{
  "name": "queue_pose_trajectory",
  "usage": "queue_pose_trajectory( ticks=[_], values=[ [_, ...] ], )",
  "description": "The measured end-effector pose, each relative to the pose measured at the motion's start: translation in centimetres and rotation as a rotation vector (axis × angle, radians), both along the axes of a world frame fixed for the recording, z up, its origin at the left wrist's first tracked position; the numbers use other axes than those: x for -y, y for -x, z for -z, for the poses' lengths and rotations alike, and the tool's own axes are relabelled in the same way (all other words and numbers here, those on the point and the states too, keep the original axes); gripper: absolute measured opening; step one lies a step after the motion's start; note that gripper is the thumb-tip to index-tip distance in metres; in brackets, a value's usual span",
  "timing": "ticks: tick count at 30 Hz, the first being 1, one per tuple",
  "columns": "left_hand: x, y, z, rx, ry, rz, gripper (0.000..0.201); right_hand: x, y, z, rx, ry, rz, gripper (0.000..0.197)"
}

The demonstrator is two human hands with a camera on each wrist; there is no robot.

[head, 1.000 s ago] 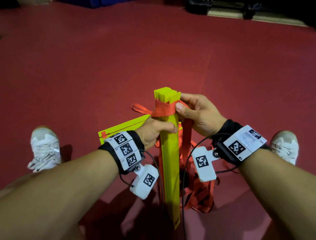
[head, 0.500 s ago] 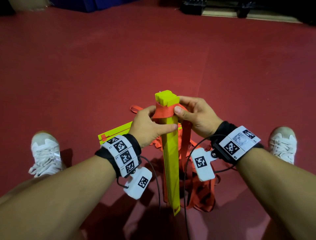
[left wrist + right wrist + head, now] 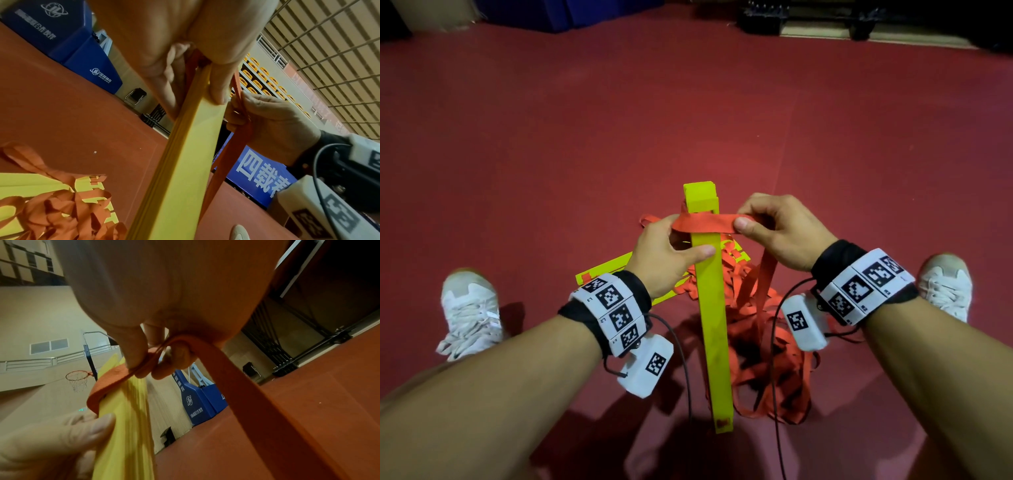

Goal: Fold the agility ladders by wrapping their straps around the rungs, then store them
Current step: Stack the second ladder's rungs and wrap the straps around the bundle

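Note:
A stack of yellow ladder rungs [image 3: 714,308] stands on end between my feet. My left hand [image 3: 664,255] grips it near the top, thumb across its front face [image 3: 197,146]. An orange strap [image 3: 705,222] crosses the stack just below its top end. My right hand [image 3: 777,229] pinches that strap between thumb and fingers to the right of the stack, and the strap [image 3: 246,386] runs on down to the floor. The rest of the orange straps [image 3: 767,329] lie in a loose heap behind and right of the stack.
A second yellow ladder [image 3: 613,274] with orange straps lies flat on the red floor behind my left hand. My white shoes [image 3: 470,315] [image 3: 945,284] flank the pile. Blue padded bases [image 3: 68,40] and dark equipment [image 3: 763,19] stand at the far edge.
My right hand has pulled the strap out to the right, so it now lies flat and taut across the stack. My left hand still grips the rungs, with its thumb now lower on the front.

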State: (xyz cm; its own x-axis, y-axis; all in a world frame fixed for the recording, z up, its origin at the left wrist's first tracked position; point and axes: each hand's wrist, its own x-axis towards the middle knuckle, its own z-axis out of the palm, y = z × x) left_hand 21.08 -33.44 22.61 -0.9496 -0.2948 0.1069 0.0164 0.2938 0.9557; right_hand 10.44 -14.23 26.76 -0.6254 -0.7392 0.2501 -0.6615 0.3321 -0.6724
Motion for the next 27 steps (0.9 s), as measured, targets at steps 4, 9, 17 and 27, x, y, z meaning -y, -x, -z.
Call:
queue_pose_trajectory(
  ticks=[4,9,17,27],
  values=[
    [-0.2,-0.1,-0.2,0.000,-0.043,0.049,0.044,-0.3,-0.2,-0.4,-0.004,-0.036,-0.027,0.014],
    [0.1,0.2,0.2,0.017,-0.118,0.097,0.049,0.1,-0.7,0.3,0.072,0.078,-0.016,0.015],
    [0.1,0.1,0.2,0.059,-0.308,0.198,0.070,0.8,-0.8,0.9,0.316,0.228,-0.091,0.006],
    [-2.1,0.0,0.4,0.039,-0.354,0.076,0.086,2.2,-1.8,1.4,0.424,0.360,-0.126,0.012]
  ],
)
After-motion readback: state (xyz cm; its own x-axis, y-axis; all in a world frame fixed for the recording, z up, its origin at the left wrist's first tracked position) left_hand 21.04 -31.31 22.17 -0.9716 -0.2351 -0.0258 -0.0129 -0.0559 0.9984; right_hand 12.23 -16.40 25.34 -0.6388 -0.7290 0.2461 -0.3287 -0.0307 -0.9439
